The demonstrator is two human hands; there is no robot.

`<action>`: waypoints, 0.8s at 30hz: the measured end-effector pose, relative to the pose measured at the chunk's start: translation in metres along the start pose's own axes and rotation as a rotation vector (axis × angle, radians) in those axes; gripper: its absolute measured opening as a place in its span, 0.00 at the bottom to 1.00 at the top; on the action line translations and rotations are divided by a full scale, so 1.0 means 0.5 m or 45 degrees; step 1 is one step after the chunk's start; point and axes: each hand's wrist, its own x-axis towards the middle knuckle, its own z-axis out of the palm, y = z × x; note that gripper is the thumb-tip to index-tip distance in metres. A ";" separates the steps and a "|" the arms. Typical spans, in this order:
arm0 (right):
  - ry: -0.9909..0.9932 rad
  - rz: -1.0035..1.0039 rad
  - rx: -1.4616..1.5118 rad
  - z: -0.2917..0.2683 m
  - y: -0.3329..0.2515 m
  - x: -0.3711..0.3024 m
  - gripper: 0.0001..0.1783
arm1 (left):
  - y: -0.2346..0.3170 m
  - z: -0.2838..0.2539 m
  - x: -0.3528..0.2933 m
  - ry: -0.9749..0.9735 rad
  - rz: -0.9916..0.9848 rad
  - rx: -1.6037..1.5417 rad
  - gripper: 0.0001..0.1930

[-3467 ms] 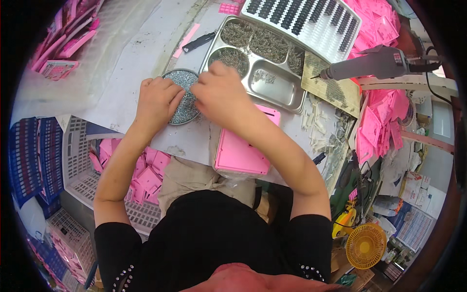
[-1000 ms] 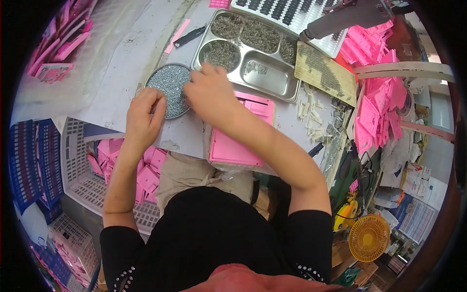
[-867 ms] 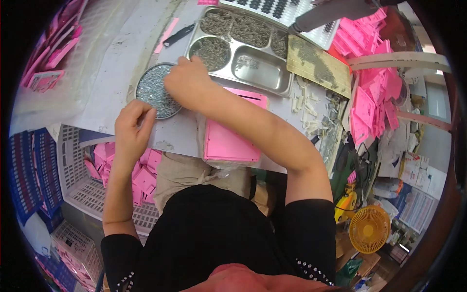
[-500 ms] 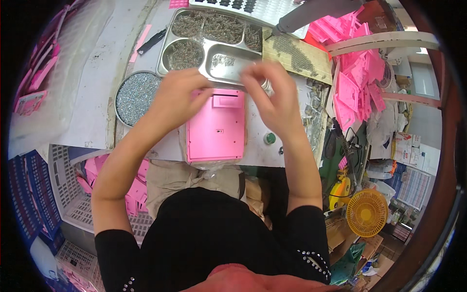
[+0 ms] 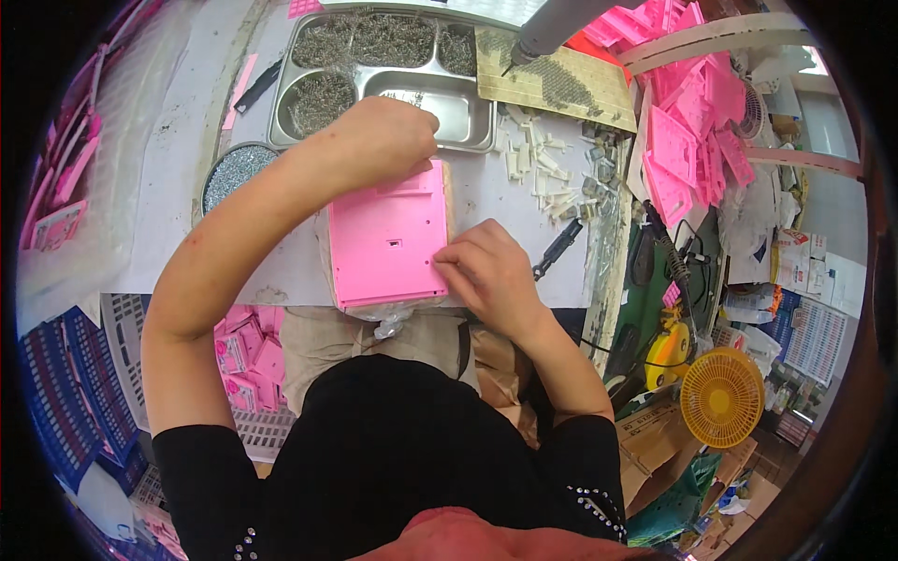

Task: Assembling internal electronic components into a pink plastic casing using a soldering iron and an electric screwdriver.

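A pink plastic panel [image 5: 388,248], flat and roughly rectangular, lies in front of me on a clear wrapped pad. My left hand [image 5: 383,138] reaches over its far edge, fingers curled together at the far right corner. Whatever those fingers hold is hidden beneath them. Lower down, my right hand [image 5: 486,273] rests by the panel's right edge, thumb and fingertips pinched close to a small hole. Nothing between those tips is large enough to name. Behind the panel stands a steel compartment tray [image 5: 485,126] with many small metal springs in its sections.
At the left sits a round tin [image 5: 210,178] of small silvery screws. A yellowish board [image 5: 608,98] with small dark parts lies right of the tray, under a grey tool [image 5: 561,26]. White plastic pieces [image 5: 538,154], a black strip [image 5: 557,250] and piled pink panels [image 5: 673,159] are to the right.
My right hand has come down from beside the tray to the panel's right edge. My left hand has moved right, across the panel's far edge. The whole view has shifted slightly.
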 end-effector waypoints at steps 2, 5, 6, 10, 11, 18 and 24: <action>-0.033 -0.076 -0.057 0.007 -0.001 0.007 0.09 | -0.009 -0.021 -0.019 0.075 -0.052 -0.064 0.07; -0.096 -0.112 -0.133 0.005 -0.008 0.016 0.10 | -0.012 -0.043 -0.100 0.393 -0.261 -0.147 0.07; -0.111 -0.141 -0.167 0.004 -0.011 0.020 0.10 | -0.005 -0.055 -0.139 0.461 -0.375 -0.215 0.06; -0.190 -0.170 -0.245 0.003 -0.018 0.028 0.11 | -0.017 -0.014 -0.293 0.453 -0.811 -0.112 0.05; -0.215 -0.159 -0.251 0.002 -0.018 0.031 0.11 | -0.017 -0.001 -0.320 0.455 -0.878 -0.142 0.05; -0.101 -0.054 -0.173 -0.024 -0.007 0.035 0.08 | -0.017 0.063 -0.384 0.691 -0.832 -0.068 0.05; 0.274 0.081 -0.103 -0.074 0.026 0.056 0.11 | -0.024 0.057 -0.376 0.677 -0.777 -0.024 0.04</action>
